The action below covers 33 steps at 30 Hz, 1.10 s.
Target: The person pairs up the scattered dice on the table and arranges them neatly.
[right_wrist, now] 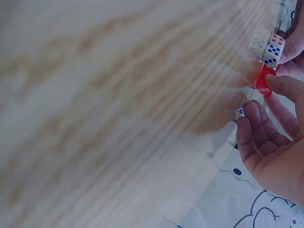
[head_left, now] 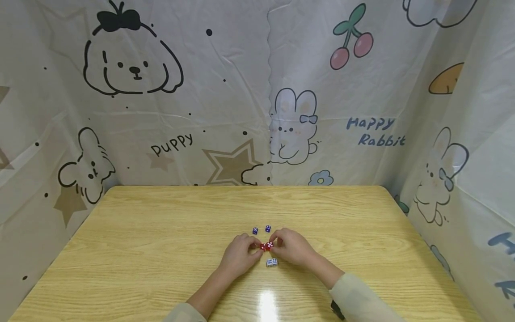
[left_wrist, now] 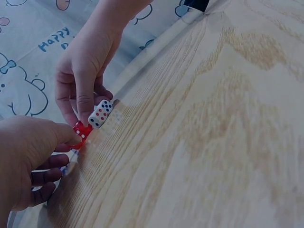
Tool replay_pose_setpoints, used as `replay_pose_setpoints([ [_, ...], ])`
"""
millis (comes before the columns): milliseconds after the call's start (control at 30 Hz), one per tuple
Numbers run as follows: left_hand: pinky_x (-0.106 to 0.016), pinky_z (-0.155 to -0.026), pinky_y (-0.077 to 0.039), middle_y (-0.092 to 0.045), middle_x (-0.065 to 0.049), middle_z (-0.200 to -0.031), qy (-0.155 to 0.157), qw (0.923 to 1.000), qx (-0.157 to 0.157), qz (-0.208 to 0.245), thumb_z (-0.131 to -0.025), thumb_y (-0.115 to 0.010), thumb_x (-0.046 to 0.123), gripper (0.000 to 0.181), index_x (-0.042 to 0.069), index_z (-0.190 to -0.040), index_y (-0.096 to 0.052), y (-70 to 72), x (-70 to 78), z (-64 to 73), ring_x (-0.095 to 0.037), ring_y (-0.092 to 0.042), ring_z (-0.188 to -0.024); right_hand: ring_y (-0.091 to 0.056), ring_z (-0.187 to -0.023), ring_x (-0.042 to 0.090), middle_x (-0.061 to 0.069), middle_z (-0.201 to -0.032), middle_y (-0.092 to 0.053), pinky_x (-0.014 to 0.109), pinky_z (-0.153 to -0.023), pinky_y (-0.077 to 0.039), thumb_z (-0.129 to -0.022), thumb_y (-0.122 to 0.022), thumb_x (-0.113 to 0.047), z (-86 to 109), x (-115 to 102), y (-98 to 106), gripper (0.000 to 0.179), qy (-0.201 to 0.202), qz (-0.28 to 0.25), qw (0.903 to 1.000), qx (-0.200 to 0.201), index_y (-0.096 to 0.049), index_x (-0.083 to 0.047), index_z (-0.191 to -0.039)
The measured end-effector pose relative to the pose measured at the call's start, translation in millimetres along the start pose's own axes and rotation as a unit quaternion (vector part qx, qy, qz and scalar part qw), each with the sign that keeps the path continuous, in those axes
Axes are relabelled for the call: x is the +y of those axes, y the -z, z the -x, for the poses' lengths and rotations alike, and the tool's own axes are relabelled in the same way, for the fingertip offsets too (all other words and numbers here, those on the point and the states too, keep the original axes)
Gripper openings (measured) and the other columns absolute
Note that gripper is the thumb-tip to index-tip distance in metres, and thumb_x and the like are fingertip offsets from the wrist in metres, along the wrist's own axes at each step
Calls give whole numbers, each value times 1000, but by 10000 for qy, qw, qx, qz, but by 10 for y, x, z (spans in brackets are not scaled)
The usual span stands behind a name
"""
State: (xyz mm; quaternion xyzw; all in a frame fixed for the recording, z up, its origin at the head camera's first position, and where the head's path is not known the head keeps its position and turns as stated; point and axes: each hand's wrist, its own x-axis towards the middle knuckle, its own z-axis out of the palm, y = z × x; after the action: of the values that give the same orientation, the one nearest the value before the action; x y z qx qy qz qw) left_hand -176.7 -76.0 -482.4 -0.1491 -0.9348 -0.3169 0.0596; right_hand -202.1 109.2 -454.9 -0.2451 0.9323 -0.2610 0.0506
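Two red dice, a left one and a right one, sit side by side in the middle of the table. My left hand pinches the left red die between thumb and forefinger. From the other side, my right hand pinches the right one. In the right wrist view, the thumb presses on a red die and the other fingers are loosely curled. Just nearer to me, two white dice touch in a row. Beyond the hands lie two blue dice, one left and one right, slightly apart.
The wood-grain table is bordered at the back and sides by a printed cloth. A small dark object shows at the right sleeve. Light glares off the table's front middle.
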Motion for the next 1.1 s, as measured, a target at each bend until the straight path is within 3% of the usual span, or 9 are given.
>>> replay_pose_setpoints([
  [1100,-23,-66,-42,-61,3,-81,36,10000,-21,38,-79,-71,23,16,12,-91,-71,14,7,4,-10,-52,-76,-47,-66,9,-3,-77,-56,22,-56,-40,-80,-69,-17,-10,-1,1,15,18,-101,9999,-59,-67,-11,-94],
])
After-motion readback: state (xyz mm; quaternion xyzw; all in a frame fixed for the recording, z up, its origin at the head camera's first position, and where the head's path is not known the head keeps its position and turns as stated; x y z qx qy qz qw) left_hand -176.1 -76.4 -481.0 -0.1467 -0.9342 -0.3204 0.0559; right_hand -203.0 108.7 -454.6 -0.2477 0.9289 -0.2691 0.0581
